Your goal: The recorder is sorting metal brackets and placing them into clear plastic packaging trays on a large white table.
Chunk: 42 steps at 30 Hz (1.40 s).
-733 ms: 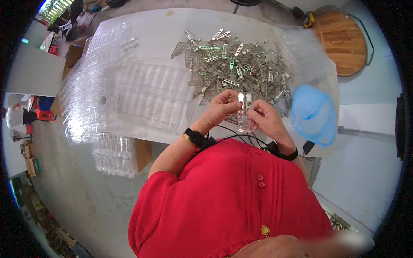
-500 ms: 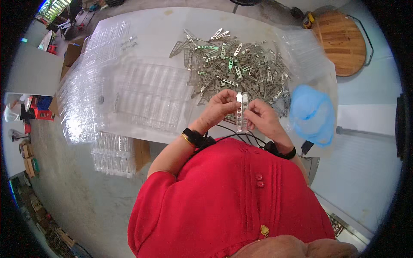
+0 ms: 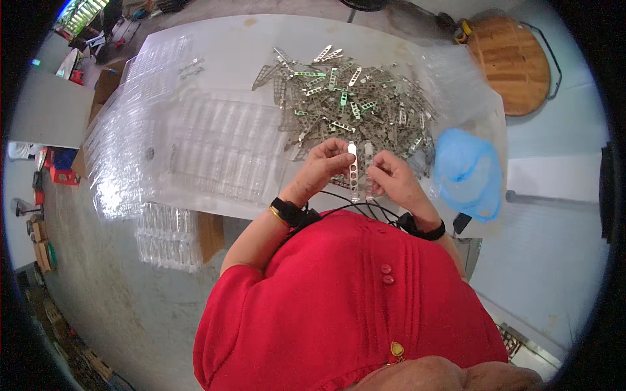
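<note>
Close to the table's near edge, my left hand [image 3: 327,163] pinches a shiny flat metal strip [image 3: 353,171] with a row of round holes and a pointed top end. The strip stands roughly upright. Beside it, my right hand [image 3: 396,182] is closed on a second perforated strip [image 3: 370,155], which looks greyer and duller. A narrow gap separates the two strips. Just beyond both hands lies a heap of similar perforated metal strips [image 3: 385,107], a few with a green sheen.
Clear plastic trays [image 3: 218,153] lie on the white table [image 3: 228,39], with more stacked at its left edge. A blue plastic bag [image 3: 466,176] sits right of my right hand. Black cables [image 3: 339,207] run between my wrists. A round wooden board [image 3: 512,65] stands beyond the right corner.
My left hand has moved slightly left with its strip, widening the gap between the two strips. The right hand's grip looks the same; the whole view has shifted a little.
</note>
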Available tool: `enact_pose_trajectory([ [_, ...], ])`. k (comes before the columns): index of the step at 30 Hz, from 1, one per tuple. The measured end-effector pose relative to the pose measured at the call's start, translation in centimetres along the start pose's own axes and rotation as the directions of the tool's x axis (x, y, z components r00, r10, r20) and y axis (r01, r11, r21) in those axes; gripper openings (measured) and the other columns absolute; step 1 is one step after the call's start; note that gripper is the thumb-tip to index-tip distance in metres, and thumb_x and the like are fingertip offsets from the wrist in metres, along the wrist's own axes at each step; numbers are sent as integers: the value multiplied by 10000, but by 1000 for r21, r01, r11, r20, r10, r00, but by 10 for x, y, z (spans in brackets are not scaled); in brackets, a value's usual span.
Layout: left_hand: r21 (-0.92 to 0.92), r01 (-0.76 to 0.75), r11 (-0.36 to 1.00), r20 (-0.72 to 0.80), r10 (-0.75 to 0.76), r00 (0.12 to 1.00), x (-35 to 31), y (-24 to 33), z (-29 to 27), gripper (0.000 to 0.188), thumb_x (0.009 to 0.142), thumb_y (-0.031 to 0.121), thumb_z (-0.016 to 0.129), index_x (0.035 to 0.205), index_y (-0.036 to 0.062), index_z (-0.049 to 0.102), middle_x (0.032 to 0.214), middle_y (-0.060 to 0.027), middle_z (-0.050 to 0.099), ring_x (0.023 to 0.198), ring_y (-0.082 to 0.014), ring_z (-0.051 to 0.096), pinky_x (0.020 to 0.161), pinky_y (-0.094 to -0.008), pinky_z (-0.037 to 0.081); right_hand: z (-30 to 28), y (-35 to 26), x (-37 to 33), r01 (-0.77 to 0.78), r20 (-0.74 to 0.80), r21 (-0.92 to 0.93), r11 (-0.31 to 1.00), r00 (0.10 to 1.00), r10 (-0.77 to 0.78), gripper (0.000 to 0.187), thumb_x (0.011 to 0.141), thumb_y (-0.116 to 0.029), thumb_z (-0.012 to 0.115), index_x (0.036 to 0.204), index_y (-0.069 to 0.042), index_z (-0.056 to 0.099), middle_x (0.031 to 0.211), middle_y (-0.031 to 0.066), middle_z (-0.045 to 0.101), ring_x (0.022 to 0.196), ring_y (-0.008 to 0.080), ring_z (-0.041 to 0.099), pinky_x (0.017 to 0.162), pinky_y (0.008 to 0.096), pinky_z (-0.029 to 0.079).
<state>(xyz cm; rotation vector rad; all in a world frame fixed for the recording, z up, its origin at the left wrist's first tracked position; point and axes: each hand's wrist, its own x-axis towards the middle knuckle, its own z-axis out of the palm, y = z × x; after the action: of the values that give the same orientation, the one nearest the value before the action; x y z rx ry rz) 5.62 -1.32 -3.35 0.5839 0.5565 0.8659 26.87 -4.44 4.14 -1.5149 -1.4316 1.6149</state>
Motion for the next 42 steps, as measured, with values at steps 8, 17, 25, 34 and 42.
enact_pose_trajectory([
  [8,-12,-57,998,-42,57,998,-6,-6,5,103,934,116,678,997,71,610,854,-39,671,737,-134,655,653,-289,538,3,3,-2,32,26,-38,999,999,-31,132,973,-163,609,940,-59,535,784,2,594,645,69,567,527,231,485],
  [17,79,-38,996,-10,39,999,-8,-14,2,128,902,132,721,951,60,627,901,-31,667,835,-129,640,774,-293,526,5,5,-5,19,49,-33,999,999,-18,108,941,-133,639,940,-48,572,736,9,612,611,80,585,543,239,488],
  [25,19,-120,993,50,119,992,-11,-15,-6,79,922,107,698,897,60,639,888,-30,677,794,-121,635,728,-285,519,15,2,-2,42,98,-21,999,994,-40,101,961,-146,625,957,-53,588,761,13,645,640,85,614,563,236,504],
  [34,-105,-53,993,179,71,981,-17,-5,-14,81,950,128,664,932,67,614,877,-46,674,725,-112,634,585,-255,514,31,6,3,84,50,25,996,995,-85,102,982,-150,611,988,-55,574,828,4,643,691,71,594,592,223,498],
  [42,13,1,1000,266,-5,964,-23,6,-24,237,972,162,632,1186,63,625,895,-4,676,728,-89,608,618,-241,487,50,-14,-3,104,-44,97,990,994,-100,104,983,-144,603,946,-54,564,793,-1,611,684,80,573,619,248,482],
])
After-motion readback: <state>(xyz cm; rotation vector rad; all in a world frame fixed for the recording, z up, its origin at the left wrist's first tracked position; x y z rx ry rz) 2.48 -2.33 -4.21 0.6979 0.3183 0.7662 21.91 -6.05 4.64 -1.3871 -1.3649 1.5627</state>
